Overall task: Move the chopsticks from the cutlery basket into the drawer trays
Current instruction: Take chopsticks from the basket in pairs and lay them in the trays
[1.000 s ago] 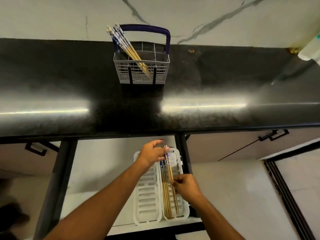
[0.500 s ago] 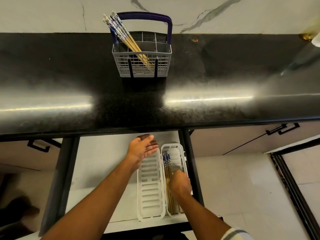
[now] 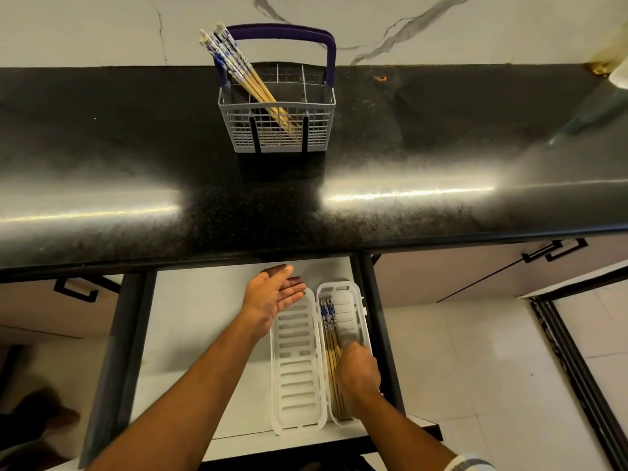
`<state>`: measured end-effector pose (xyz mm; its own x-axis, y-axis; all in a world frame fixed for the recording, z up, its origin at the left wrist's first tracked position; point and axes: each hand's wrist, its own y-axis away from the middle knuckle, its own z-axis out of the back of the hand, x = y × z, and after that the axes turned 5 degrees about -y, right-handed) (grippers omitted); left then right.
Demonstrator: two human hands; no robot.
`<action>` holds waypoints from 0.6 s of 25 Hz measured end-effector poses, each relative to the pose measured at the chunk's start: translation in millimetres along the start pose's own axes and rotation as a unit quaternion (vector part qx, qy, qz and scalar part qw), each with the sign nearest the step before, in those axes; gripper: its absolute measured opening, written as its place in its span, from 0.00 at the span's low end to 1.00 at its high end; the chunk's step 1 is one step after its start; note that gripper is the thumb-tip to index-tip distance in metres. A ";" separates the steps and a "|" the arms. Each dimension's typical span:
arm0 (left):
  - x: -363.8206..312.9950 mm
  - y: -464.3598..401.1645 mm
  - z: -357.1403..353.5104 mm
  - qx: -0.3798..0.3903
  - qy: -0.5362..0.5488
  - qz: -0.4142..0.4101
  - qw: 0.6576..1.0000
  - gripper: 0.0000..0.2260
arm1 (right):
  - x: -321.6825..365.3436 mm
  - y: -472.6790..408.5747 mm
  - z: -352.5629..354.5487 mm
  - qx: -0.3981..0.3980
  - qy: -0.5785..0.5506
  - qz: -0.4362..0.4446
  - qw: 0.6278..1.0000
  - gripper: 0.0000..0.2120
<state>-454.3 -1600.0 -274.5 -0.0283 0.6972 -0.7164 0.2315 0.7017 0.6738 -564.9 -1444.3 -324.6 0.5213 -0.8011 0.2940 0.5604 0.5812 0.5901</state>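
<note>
A grey cutlery basket [image 3: 277, 129] with a purple handle stands on the black counter, holding several chopsticks [image 3: 238, 73] that lean to the left. Below, two white slotted trays lie side by side in the open drawer. The left tray [image 3: 295, 372] holds nothing. In the right tray [image 3: 355, 300] lie several chopsticks [image 3: 329, 329] with blue patterned ends pointing away from me. My right hand [image 3: 356, 373] is down in the right tray, fingers curled over the near part of those chopsticks. My left hand [image 3: 273, 295] hovers open above the far end of the left tray, holding nothing.
The black counter [image 3: 407, 137] overhangs the drawer's far end. The drawer [image 3: 204, 317] has a white floor and dark side rails. Cabinet doors with black handles [image 3: 554, 251] flank it. A white tiled floor shows at the right. A pale object [image 3: 620, 74] sits at the counter's far right.
The chopsticks I held over the right tray a second ago now lie in it. My left hand let go and opened. My right hand sank into the tray.
</note>
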 end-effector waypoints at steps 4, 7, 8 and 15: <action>0.7 0.9 2.6 -0.001 -0.003 -0.002 1.000 0.12 | -0.3 1.8 1.6 -0.016 -0.005 0.003 1.000 0.07; 1.4 1.7 3.4 0.001 -0.004 -0.002 1.000 0.12 | 2.5 0.6 2.8 -0.027 -0.003 0.008 1.000 0.07; 1.7 2.2 3.6 0.002 -0.006 -0.002 1.000 0.11 | 3.0 0.7 3.6 -0.025 0.000 0.007 1.000 0.07; 1.9 3.2 4.1 -0.002 -0.003 -0.001 1.000 0.11 | 1.4 -0.7 2.1 -0.010 0.010 0.018 1.000 0.08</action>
<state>-449.6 -1597.1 -274.5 -0.0223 0.6942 -0.7194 0.2274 0.7043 0.6725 -565.9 -1446.1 -323.0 0.5541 -0.7765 0.3000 0.5538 0.6129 0.5635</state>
